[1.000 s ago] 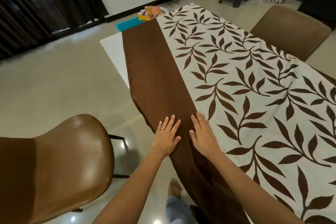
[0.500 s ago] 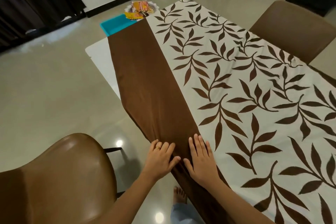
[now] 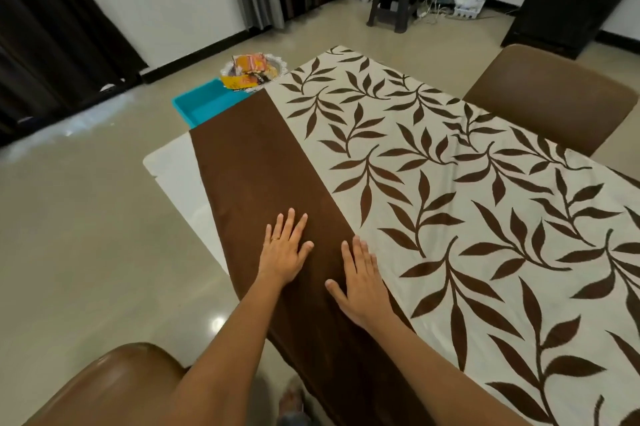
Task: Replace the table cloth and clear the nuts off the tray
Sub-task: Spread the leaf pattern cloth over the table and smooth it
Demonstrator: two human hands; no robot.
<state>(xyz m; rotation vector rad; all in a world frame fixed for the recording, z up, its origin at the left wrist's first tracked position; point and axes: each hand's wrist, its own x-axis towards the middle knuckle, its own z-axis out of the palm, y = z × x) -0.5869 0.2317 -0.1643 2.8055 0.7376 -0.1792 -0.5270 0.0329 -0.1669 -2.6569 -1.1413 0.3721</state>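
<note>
Two hands flat, fingers spread, gripping nothing: left hand (image 3: 285, 250) mid-frame on the tablecloth (image 3: 433, 183) brown border, right hand (image 3: 362, 282) just right at the border's edge. Cloth covers the table (image 3: 173, 176) except its left strip. Tray (image 3: 204, 105) with snack packets (image 3: 249, 67) upper centre.
</note>
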